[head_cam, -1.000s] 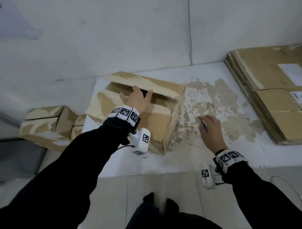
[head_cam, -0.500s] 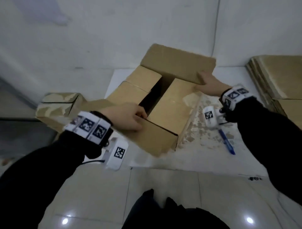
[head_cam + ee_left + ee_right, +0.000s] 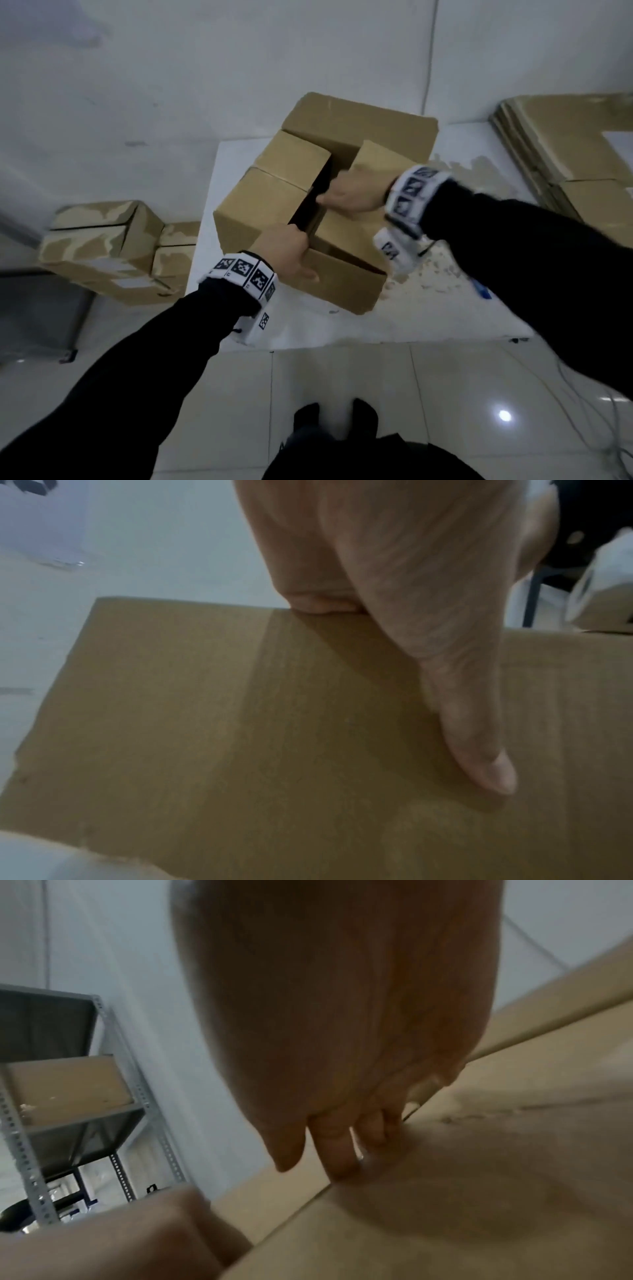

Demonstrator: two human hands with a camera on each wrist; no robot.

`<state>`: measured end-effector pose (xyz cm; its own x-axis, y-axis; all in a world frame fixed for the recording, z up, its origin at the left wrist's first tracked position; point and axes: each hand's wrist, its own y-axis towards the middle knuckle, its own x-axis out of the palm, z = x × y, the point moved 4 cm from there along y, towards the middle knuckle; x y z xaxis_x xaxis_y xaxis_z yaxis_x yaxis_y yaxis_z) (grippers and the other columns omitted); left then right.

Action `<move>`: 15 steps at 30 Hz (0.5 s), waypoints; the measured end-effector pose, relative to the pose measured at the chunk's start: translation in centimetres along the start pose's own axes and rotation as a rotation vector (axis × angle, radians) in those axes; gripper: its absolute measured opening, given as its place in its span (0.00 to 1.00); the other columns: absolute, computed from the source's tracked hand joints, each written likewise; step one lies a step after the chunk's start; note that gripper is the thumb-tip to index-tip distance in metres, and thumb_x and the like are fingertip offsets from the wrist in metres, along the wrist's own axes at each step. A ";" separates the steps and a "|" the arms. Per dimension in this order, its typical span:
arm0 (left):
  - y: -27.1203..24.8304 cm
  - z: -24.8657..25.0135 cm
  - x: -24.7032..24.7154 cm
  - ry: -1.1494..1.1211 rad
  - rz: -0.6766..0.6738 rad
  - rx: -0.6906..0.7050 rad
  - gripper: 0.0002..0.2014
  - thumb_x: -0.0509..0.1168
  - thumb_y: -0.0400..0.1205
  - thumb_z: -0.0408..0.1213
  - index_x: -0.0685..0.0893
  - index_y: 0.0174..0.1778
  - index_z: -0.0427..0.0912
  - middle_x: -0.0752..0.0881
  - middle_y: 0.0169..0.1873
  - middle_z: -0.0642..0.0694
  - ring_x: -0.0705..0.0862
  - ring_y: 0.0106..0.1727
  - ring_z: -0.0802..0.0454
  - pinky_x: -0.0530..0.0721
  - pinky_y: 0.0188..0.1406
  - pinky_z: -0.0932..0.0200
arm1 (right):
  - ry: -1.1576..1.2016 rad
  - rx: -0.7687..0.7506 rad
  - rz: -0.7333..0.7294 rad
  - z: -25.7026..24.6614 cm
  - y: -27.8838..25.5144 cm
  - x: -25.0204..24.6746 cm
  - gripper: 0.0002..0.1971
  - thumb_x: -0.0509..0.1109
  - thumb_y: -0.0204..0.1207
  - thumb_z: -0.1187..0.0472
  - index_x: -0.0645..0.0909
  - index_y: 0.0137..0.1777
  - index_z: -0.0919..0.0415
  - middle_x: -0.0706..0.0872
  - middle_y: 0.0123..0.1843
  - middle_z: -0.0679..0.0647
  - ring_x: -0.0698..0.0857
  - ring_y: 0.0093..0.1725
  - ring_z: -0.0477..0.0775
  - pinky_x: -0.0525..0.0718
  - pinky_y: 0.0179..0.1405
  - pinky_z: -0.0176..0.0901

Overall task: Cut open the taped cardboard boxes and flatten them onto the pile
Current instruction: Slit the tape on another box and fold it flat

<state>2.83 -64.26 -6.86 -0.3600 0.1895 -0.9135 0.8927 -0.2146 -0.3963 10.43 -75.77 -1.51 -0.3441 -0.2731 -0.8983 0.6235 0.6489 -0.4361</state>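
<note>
An untaped brown cardboard box (image 3: 274, 202) stands tilted on the white mat (image 3: 428, 315), its top flaps parted around a dark gap. My left hand (image 3: 291, 250) grips the near flap: in the left wrist view the thumb (image 3: 479, 750) lies flat on the cardboard (image 3: 222, 737) and the fingers curl over its top edge. My right hand (image 3: 346, 195) grips the edge of the right flap at the gap, and its fingers (image 3: 339, 1153) hook over that edge. A blue cutter (image 3: 481, 291) lies on the mat beyond my right forearm.
The pile of flattened cardboard (image 3: 565, 154) sits at the right against the wall. Several taped boxes (image 3: 102, 240) are stacked on the floor at the left. A metal shelf rack (image 3: 68, 1096) stands behind them. Cables (image 3: 582, 394) trail over the tiled floor at the right.
My right hand left the cutter on the mat, touched the far flap, then came to the right flap's edge at the gap. The box turned and tilted up with its flaps apart.
</note>
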 end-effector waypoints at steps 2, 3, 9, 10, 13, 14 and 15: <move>-0.3 0.2 -0.2 0.051 0.012 0.019 0.28 0.68 0.73 0.65 0.81 0.39 0.37 0.76 0.33 0.46 0.76 0.34 0.50 0.74 0.31 0.56 | 0.041 -0.002 0.184 0.9 -4.2 -2.9 0.24 0.45 0.87 0.47 0.77 0.46 0.62 0.82 0.46 0.59 0.80 0.50 0.62 0.75 0.56 0.52; -0.5 0.5 -0.6 0.102 0.011 0.028 0.28 0.67 0.74 0.65 0.80 0.37 0.38 0.74 0.30 0.47 0.74 0.32 0.51 0.74 0.31 0.56 | 0.080 0.037 0.209 1.8 -6.7 -3.6 0.25 0.47 0.86 0.47 0.78 0.44 0.64 0.82 0.43 0.57 0.80 0.46 0.60 0.75 0.52 0.50; -2.6 -0.5 -3.1 0.329 0.157 0.044 0.34 0.59 0.71 0.73 0.85 0.52 0.45 0.85 0.51 0.45 0.78 0.59 0.44 0.64 0.70 0.45 | 0.531 0.539 -0.203 4.9 -14.2 5.2 0.36 0.48 0.79 0.35 0.58 0.82 0.55 0.64 0.81 0.57 0.75 0.71 0.61 0.72 0.73 0.54; -3.1 -1.9 -3.6 0.284 0.217 0.031 0.34 0.57 0.74 0.72 0.85 0.55 0.46 0.84 0.54 0.44 0.78 0.62 0.44 0.59 0.74 0.45 | 0.768 0.589 -0.173 4.4 -13.5 6.7 0.37 0.51 0.79 0.35 0.52 0.83 0.53 0.60 0.83 0.57 0.80 0.66 0.62 0.79 0.67 0.54; -4.5 -8.3 -4.5 0.056 0.405 -0.087 0.31 0.56 0.78 0.67 0.81 0.65 0.46 0.77 0.68 0.37 0.69 0.74 0.41 0.52 0.79 0.46 | 1.278 0.739 0.069 3.2 -10.3 9.2 0.42 0.63 0.77 0.37 0.48 0.84 0.52 0.55 0.84 0.59 0.86 0.58 0.65 0.89 0.39 0.47; -4.5 -10.7 -3.9 -0.036 0.400 -0.148 0.32 0.57 0.78 0.66 0.77 0.70 0.47 0.71 0.75 0.36 0.63 0.78 0.41 0.52 0.79 0.44 | 1.365 0.772 0.128 3.1 -9.3 9.8 0.42 0.65 0.77 0.40 0.48 0.84 0.54 0.56 0.83 0.60 0.81 0.65 0.66 0.89 0.37 0.47; -4.3 -12.8 -3.1 -0.136 0.344 -0.198 0.35 0.58 0.78 0.67 0.71 0.76 0.48 0.65 0.79 0.36 0.58 0.82 0.42 0.55 0.79 0.42 | 1.437 0.782 0.166 2.9 -8.4 10.3 0.38 0.66 0.79 0.45 0.52 0.83 0.56 0.59 0.82 0.61 0.76 0.70 0.65 0.89 0.39 0.50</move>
<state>3.57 -51.63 -1.16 -0.0520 0.0073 -0.9986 0.9973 -0.0521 -0.0523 3.70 -86.08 -7.25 -0.2928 0.8909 -0.3473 0.7460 -0.0143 -0.6657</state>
